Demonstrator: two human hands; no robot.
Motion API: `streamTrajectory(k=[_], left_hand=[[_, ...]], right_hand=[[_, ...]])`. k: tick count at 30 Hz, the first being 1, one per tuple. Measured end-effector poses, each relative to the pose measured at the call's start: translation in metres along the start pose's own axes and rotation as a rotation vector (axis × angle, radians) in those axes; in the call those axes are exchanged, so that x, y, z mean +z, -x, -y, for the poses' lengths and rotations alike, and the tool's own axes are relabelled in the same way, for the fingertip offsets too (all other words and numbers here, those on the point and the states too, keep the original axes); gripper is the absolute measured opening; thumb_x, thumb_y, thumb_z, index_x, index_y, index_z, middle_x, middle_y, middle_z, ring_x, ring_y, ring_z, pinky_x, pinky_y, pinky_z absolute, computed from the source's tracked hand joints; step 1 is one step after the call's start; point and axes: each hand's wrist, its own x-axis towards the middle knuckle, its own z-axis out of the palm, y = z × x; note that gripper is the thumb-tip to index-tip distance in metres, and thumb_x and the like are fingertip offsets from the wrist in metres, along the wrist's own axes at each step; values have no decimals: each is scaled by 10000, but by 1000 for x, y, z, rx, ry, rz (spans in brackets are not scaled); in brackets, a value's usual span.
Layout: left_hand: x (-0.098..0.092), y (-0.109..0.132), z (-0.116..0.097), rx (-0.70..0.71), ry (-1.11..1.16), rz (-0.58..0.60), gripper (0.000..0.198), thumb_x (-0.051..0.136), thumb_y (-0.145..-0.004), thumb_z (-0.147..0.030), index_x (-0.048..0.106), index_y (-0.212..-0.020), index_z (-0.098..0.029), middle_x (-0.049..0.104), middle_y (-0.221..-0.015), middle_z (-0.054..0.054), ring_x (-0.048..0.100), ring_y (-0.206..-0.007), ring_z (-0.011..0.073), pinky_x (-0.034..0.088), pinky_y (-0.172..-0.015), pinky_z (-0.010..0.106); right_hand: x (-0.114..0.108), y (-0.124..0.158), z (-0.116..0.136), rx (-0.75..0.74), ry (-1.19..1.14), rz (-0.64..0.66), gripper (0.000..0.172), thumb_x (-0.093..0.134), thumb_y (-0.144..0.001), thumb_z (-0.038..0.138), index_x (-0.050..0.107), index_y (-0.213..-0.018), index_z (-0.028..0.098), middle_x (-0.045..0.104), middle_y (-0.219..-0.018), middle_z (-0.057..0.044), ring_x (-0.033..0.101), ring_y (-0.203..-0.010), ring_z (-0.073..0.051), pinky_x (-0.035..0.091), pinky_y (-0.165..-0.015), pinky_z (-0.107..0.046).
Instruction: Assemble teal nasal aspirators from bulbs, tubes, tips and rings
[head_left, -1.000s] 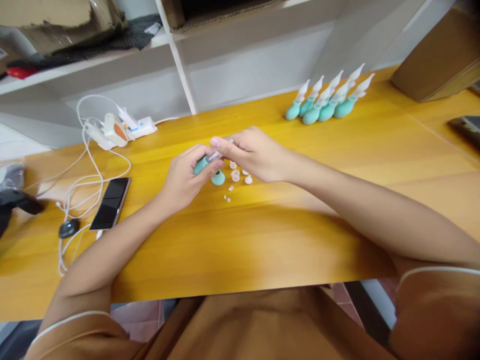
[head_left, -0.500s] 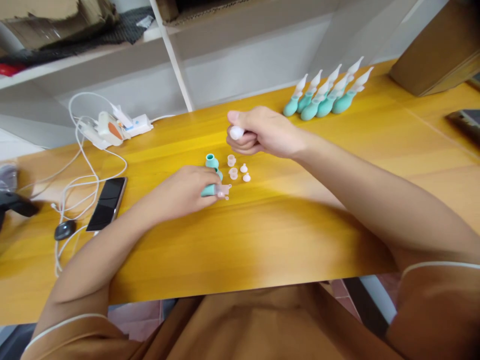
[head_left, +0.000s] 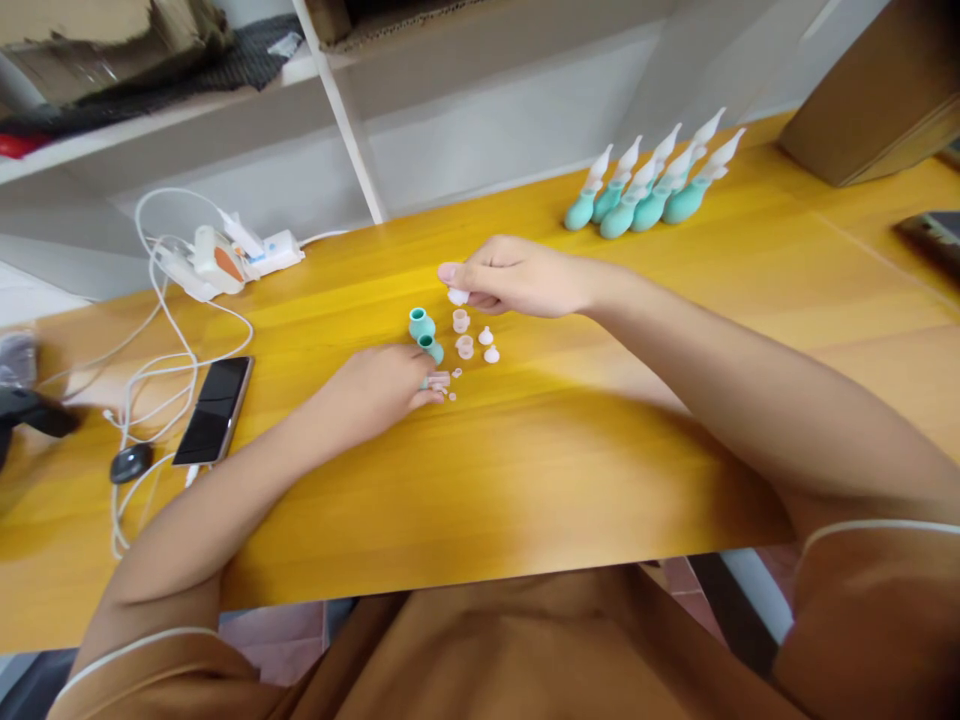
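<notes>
My left hand (head_left: pixel 394 385) is closed round a teal bulb with a pale pink collar (head_left: pixel 439 380), which points right, low over the wooden table (head_left: pixel 525 480). Small pale rings (head_left: pixel 457 373) lie beside its tip. Just beyond that hand stand two open teal bulbs (head_left: pixel 421 323). My right hand (head_left: pixel 517 278) pinches a white piece (head_left: pixel 458 296), mostly hidden by the fingers, above two pink collars (head_left: pixel 465 347) and two small white cones (head_left: pixel 491 355). Several teal bulbs with white pointed tips (head_left: pixel 649 200) stand in a group at the back right.
At the left lie a phone (head_left: pixel 215 410), a black mouse-like object (head_left: pixel 131 463) and looped white cables beside a power strip (head_left: pixel 276 250). A cardboard box (head_left: pixel 862 100) stands at the back right, with a dark object (head_left: pixel 930 245) near the right edge.
My right hand has come down and slightly left with the white piece. My left hand has drawn slightly left and turned, uncovering the second open bulb and the small rings.
</notes>
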Motion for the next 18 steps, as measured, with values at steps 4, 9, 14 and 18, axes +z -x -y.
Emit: streamTrajectory(k=[4,9,14,18], left_hand=[[-27,7,1,49,216,-307,301,802,-1008,-531,720,-971,-244,814,-971,21,746,-847,229,546,-793,357],[-35,8,-14,-3,549,-722,446,898,-900,-637,668,-969,-261,800,-983,3,749,-869,204,602,-815,393],[-32,5,-16,0,677,-700,426,903,-900,-627,695,-930,-256,766,-910,7,745,-835,223,617,-750,422],[-38,6,-16,-11,668,-660,410,886,-915,-599,714,-870,-229,735,-843,12,703,-786,203,597,-704,387]], right_hand=[[4,0,1,-61,-61,42,717,542,-1120,726,368,-665,200,243,-599,73,205,-563,-68,183,-519,-245],[23,0,5,-164,-209,176,698,479,-1113,772,424,-720,197,246,-602,87,210,-539,-66,208,-489,-223],[32,5,15,-155,-311,224,664,481,-1114,759,417,-756,203,242,-612,90,237,-529,-64,255,-486,-204],[28,6,17,-159,-320,253,658,504,-1107,751,388,-753,208,239,-624,88,231,-541,-66,261,-489,-205]])
